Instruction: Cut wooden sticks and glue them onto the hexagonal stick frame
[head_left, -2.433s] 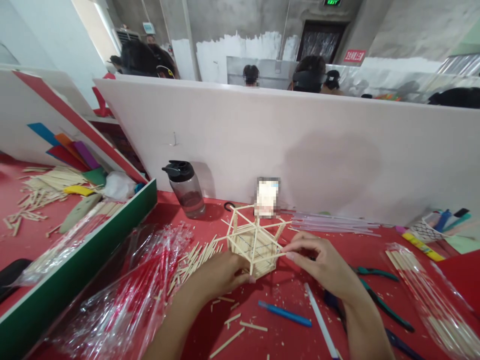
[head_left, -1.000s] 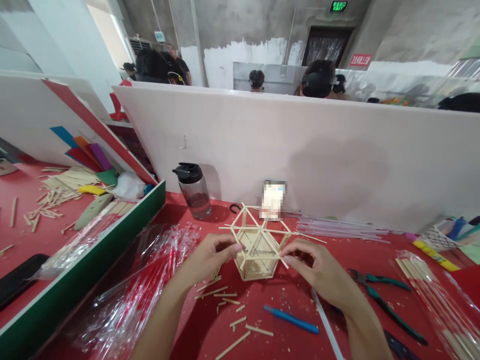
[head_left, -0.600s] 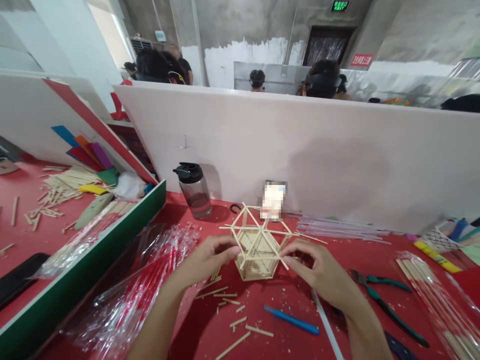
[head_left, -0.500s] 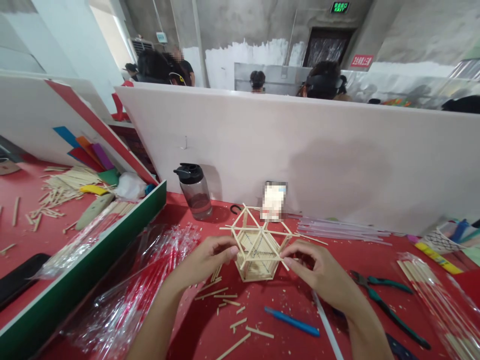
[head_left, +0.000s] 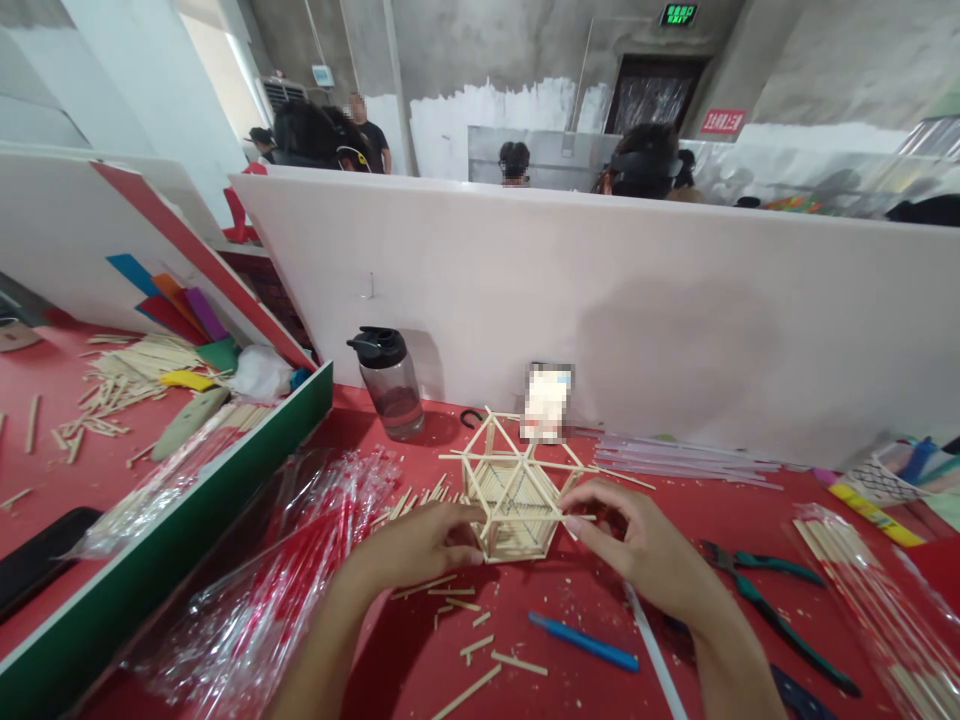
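A small hexagonal frame of thin wooden sticks [head_left: 514, 492] stands on the red table [head_left: 675, 500], with crossing sticks laid over its top. My left hand [head_left: 420, 545] rests low at the frame's front left corner, fingers curled against its base. My right hand [head_left: 645, 548] pinches the end of a top stick at the frame's right side. Cut stick pieces [head_left: 450, 600] lie scattered on the table in front of the frame.
A dark water bottle [head_left: 390, 380] stands behind left. Plastic-wrapped stick bundles [head_left: 277, 580] lie left, another bundle [head_left: 870, 590] right. A blue pen [head_left: 583, 641], a white stick and green-handled pliers [head_left: 772, 590] lie near my right arm. A white partition [head_left: 600, 300] closes the back; people sit beyond.
My left hand dropped from the frame's upper left edge to its lower front corner. My right hand kept its pinch on the right side. The frame stayed in place.
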